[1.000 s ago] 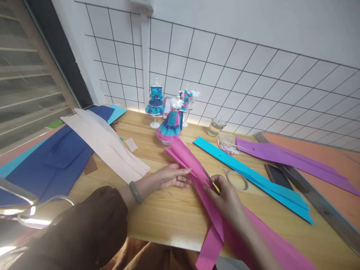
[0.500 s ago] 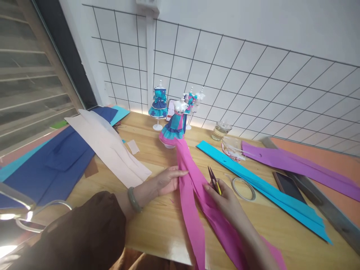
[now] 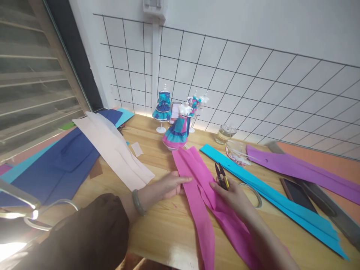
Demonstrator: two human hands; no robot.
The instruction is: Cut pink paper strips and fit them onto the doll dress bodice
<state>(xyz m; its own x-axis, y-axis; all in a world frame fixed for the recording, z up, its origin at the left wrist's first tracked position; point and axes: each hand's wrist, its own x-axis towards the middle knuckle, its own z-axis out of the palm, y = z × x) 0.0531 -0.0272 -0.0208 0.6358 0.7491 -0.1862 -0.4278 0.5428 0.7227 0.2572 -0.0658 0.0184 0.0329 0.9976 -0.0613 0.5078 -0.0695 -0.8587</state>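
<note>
A long pink cloth point(image 3: 206, 221), split into two strips, runs from near the dress forms toward the table's front edge. My left hand point(image 3: 172, 184), with a bracelet on its wrist, pinches the left strip between thumb and fingers. In my right hand point(image 3: 232, 193) are small thread snips point(image 3: 222, 177) with dark, parted blades pointing away from me; its thumb and finger also touch the pink cloth's right strip. Just behind the cloth's far end stands a small dress form in a blue, teal and pink dress point(image 3: 176, 134).
Blue cloth point(image 3: 56, 161) and pale pink cloth point(image 3: 112, 150) lie left. To the right are a turquoise strip point(image 3: 270, 193), purple cloth point(image 3: 303, 168), tape roll point(image 3: 258, 198), phone point(image 3: 298, 195) and glass cup point(image 3: 225, 134). More dress forms point(image 3: 161, 108) stand behind.
The pink cloth's far end has come away from the dress hem and now lies lower, in front of it. The view has shifted slightly; both hands still hold their things.
</note>
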